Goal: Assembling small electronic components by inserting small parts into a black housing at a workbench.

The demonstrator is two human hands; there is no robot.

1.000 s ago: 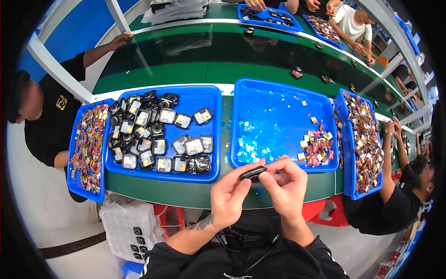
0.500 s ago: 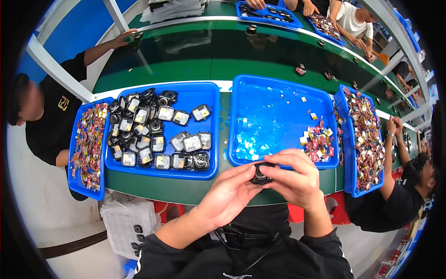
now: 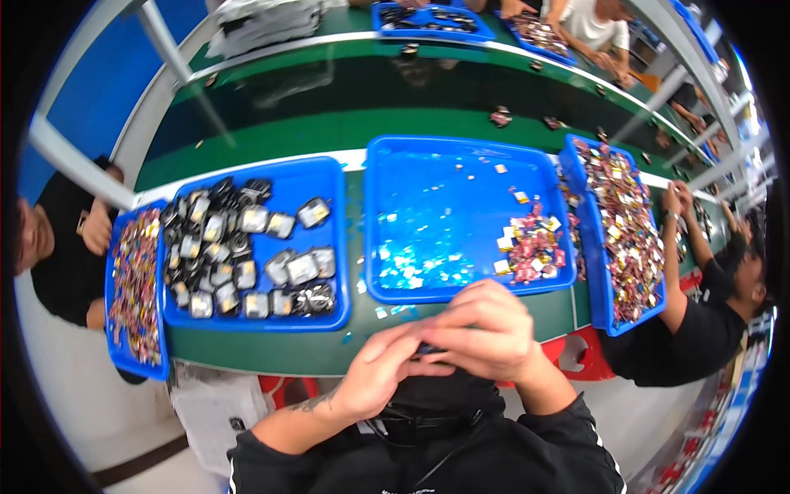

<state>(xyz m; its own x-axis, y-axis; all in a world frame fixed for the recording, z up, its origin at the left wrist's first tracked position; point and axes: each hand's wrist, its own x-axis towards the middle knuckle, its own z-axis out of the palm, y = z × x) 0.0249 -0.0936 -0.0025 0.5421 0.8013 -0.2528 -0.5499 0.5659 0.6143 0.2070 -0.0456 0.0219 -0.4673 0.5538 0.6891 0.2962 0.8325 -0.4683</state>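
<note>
In front of my chest, both hands meet around a small black watch case [image 3: 429,349], mostly covered by fingers and blurred. My left hand [image 3: 380,370] is closed on it from the left side. My right hand [image 3: 487,329] bends over it from the right, fingertips pressed to it. Just beyond them sits a blue tray [image 3: 436,185] with a heap of small pink and gold parts [image 3: 533,251] in its right side and bluish-white scraps [image 3: 411,262] lower left. To the left, another blue tray [image 3: 303,178] holds many black watch cases [image 3: 216,226], several with pale square faces up.
Narrow blue trays full of small pink and gold parts stand at far left [image 3: 137,288] and right [image 3: 629,239]. Behind runs a green conveyor belt [image 3: 329,115] carrying a few small pieces. Co-workers sit at left [image 3: 62,247], right [image 3: 699,313] and across the belt.
My view has shifted, so the trays sit further left. My hands have drawn closer together and lower, hiding more of the watch case. The co-worker at left has pulled an arm back from the belt.
</note>
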